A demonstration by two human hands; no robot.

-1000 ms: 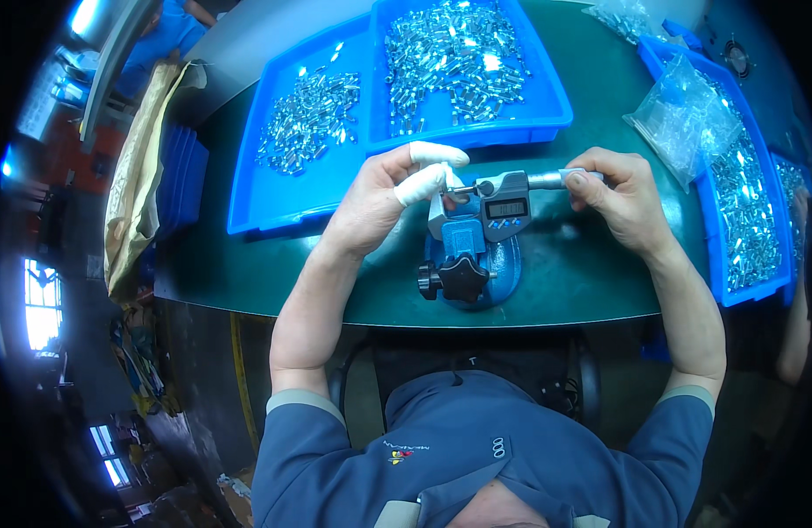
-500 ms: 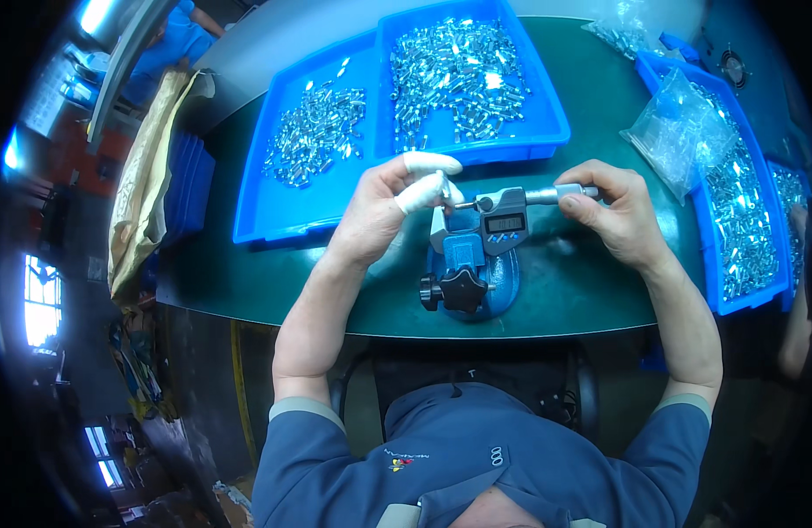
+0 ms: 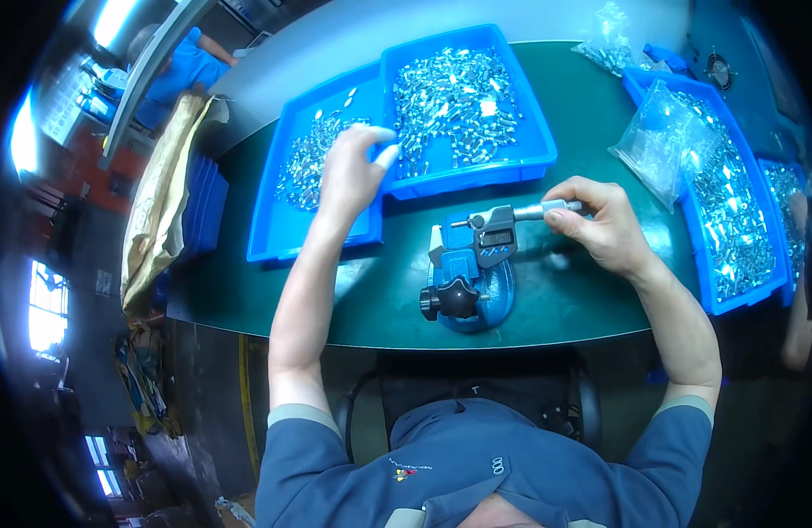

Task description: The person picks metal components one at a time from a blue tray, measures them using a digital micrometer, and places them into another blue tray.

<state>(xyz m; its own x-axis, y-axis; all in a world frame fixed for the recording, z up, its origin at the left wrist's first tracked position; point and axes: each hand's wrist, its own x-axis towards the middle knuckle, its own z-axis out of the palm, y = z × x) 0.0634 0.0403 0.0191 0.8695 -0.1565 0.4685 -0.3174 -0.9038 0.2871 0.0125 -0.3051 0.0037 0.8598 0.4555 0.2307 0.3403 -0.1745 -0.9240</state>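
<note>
Digital micrometer (image 3: 497, 236) sits clamped in a blue bench stand (image 3: 468, 295) at the near centre of the green table (image 3: 371, 299). Right hand (image 3: 599, 224) pinches its thimble end with fingers closed. Instrument judged rigid, precise, knock-sensitive; best handled by thimble or frame, not the display. Left hand (image 3: 349, 172) hovers over the left blue tray (image 3: 274, 229), fingers loosely curled; whether it holds a part cannot be told. Small metal parts (image 3: 459, 92) fill the adjoining tray; judged light, hard, slippery. Bagged parts (image 3: 665, 141) lie right.
</note>
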